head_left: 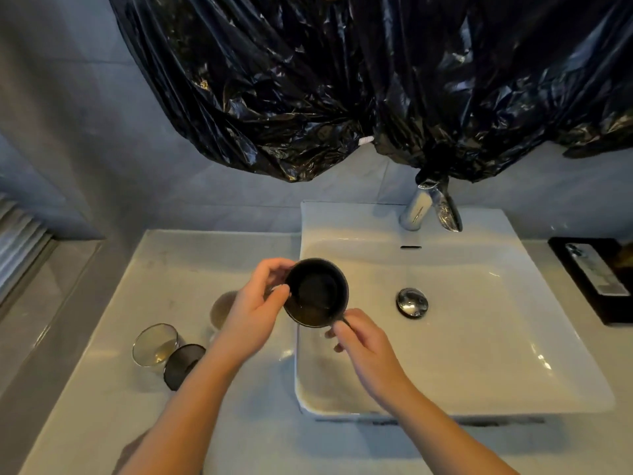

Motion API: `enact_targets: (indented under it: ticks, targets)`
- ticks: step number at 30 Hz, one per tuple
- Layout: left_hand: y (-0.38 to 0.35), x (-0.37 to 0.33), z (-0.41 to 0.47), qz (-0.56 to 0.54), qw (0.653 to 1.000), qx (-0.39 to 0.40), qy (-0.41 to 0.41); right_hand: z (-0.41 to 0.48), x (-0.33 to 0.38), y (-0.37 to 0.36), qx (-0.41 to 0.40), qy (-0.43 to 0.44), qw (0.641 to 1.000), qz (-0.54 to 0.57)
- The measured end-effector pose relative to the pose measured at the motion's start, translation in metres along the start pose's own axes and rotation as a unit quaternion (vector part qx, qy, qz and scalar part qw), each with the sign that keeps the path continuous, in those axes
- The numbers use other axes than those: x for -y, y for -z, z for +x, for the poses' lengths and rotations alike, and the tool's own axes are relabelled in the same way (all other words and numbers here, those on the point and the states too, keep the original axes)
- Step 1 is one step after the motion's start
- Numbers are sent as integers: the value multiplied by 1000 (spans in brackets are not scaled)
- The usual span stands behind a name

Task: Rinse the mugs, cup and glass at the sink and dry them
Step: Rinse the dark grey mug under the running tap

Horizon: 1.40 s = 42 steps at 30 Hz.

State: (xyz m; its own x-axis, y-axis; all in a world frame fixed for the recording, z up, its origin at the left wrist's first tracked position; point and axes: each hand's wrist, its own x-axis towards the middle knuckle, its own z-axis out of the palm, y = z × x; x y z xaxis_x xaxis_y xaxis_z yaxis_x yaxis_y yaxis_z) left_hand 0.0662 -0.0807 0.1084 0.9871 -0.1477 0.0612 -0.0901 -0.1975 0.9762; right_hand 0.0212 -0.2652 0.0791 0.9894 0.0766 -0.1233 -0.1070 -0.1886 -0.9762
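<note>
I hold a black mug [317,292] over the left rim of the white sink [479,337], its mouth tilted toward me with a little liquid inside. My left hand [257,310] grips its left side. My right hand [363,341] pinches its handle at the lower right. On the counter to the left stand a clear glass [156,344] with some yellowish liquid and a dark cup [183,365] beside it. A pale mug [221,308] is partly hidden behind my left hand.
A chrome tap [428,209] stands at the back of the sink, and a chrome drain plug [412,302] sits in the basin. Black plastic sheeting [342,80] hangs over the wall above. A black tray [596,275] with a phone-like object lies at the right.
</note>
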Motion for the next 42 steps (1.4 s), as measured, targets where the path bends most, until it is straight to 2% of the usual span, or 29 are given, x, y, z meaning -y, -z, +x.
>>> enact_targets:
  ticks: [3,6,8,11,16,19,22,26,31,37,40,42]
  targets:
    - [-36,-4,8,-11,998,63,23,5,-8,54,11,-4,1000,-19]
    - [-76,-5,18,65,988,143,14,6,-16,109,45,-40,998,-8]
    - [-105,-2,27,102,981,165,15,7,-21,144,71,-47,996,-3]
    - [-150,-4,38,87,984,149,50,12,-30,189,102,-58,993,-24]
    - [-210,-4,45,78,982,90,144,27,-44,234,94,-108,987,-70]
    - [-234,-1,43,91,977,41,187,36,-48,244,63,-131,985,-98]
    - [-245,2,40,96,968,7,233,44,-50,241,14,-143,989,-46]
    - [-249,3,36,17,958,39,284,53,-47,233,-5,-198,980,1]
    - [-246,3,32,4,954,44,295,58,-50,225,-24,-300,952,62]
    - [-244,-3,41,-1,925,30,379,63,-59,216,-38,-396,900,177]
    - [-238,-4,49,30,918,41,394,63,-64,213,-38,-417,876,239]
    - [-234,-1,52,42,919,51,388,61,-67,212,-29,-405,872,273]
